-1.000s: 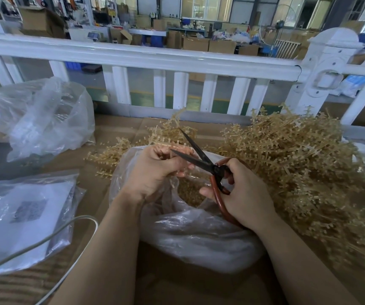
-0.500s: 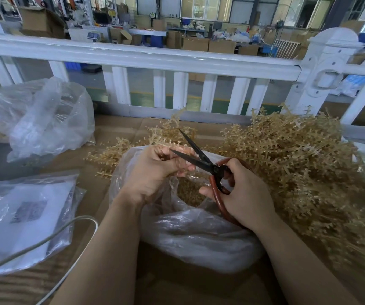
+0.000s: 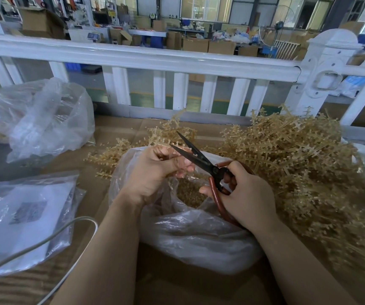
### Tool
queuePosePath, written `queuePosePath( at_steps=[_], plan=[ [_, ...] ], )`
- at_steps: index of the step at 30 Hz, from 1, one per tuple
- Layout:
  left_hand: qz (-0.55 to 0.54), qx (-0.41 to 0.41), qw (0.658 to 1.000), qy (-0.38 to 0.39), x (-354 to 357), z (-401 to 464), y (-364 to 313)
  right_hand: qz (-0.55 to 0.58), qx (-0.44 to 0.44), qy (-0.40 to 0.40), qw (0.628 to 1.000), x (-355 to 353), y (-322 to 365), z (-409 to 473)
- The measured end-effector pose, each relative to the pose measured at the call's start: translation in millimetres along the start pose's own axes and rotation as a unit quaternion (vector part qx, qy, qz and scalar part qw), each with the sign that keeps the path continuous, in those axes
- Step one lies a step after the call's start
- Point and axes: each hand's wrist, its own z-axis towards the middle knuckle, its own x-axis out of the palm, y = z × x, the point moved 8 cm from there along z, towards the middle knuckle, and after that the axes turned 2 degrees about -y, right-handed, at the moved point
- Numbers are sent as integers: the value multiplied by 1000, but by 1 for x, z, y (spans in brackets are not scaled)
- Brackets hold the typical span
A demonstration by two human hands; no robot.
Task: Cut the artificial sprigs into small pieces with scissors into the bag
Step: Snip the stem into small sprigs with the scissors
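At the centre of the frame, over the mouth of the clear plastic bag (image 3: 190, 236), almost nothing has shifted across the last second. The left hand (image 3: 155, 175) still pinches a small tan artificial sprig (image 3: 166, 137) in curled fingers, its tip poking up beyond the knuckles. The right hand (image 3: 243, 194) keeps its fingers curled through the red-brown loop handles of the dark-bladed scissors (image 3: 199, 158). The blades stand about as far apart as before, parted in a narrow V with the points aimed toward the upper left, and the lower blade lies just against the left fingers.

By my reading, a snip is lined up but not yet made. Cut tan pieces already lie inside the bag, below the blades. A large heap of uncut tan plastic sprigs (image 3: 304, 168) fills the right of the frame, touching the bag's far side, so most of the job looks undone.
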Motion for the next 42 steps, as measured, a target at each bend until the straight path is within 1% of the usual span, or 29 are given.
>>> queuePosePath(
  at_steps=[8, 16, 24, 30, 38, 42],
  plan=[
    [-12, -8, 1000, -12, 0, 0, 2, 3, -1, -8, 1000, -3, 2, 0],
    [7, -4, 1000, -19, -1, 0, -1, -2, -2, -12, 1000, -4, 2, -1],
    [38, 23, 999, 15, 10, -4, -9, -73, -3, 1, 997, 0, 1, 3],
    [73, 6, 997, 11, 8, -4, -7, -73, -3, 6, 997, 0, 2, 3],
    [81, 2, 996, 38, 9, -3, -5, -76, -2, 5, 997, -1, 2, 1],
    [57, -6, 998, 23, 5, -1, -2, -74, 9, 5, 997, -2, -1, 1]
  ],
)
